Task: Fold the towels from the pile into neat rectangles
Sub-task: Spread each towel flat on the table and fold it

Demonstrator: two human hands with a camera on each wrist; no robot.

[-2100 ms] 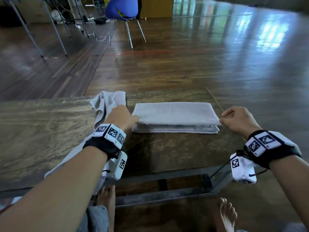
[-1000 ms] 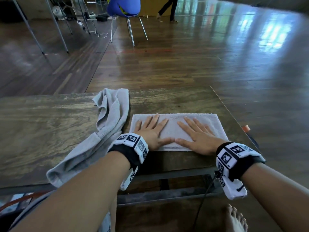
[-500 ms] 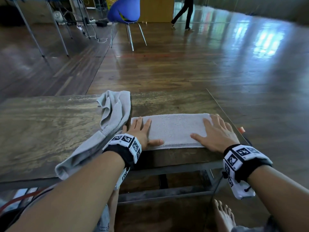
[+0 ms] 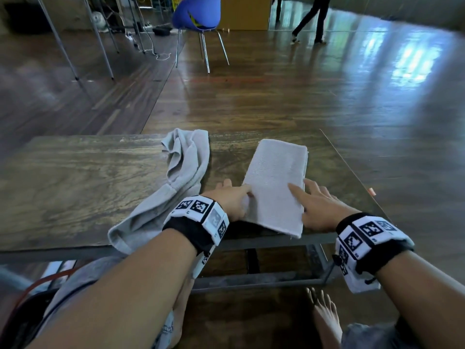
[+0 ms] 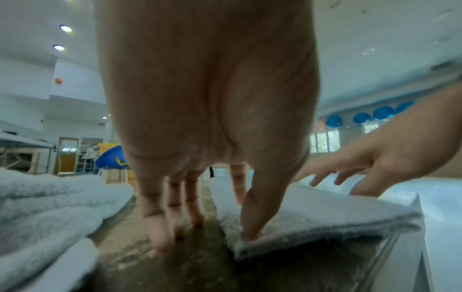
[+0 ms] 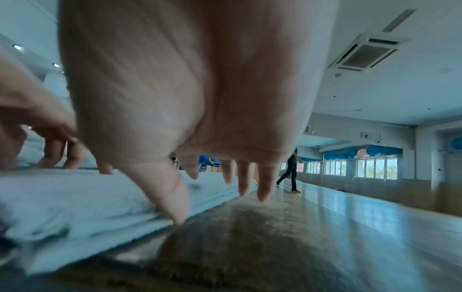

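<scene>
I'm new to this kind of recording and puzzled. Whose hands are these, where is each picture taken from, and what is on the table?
No machine: a person works bare-handed, with marked camera bands on both wrists. The wide picture comes from a head camera; the other two look along each palm. On the table lie a folded towel and, left of it, a crumpled towel. The left hand and right hand touch the folded towel's near end from either side with straight fingers; nothing is gripped.

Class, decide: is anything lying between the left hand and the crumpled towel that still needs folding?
Nothing visible does. Only bare table separates the left hand, which touches the folded towel, from the crumpled towel beside it.
</scene>
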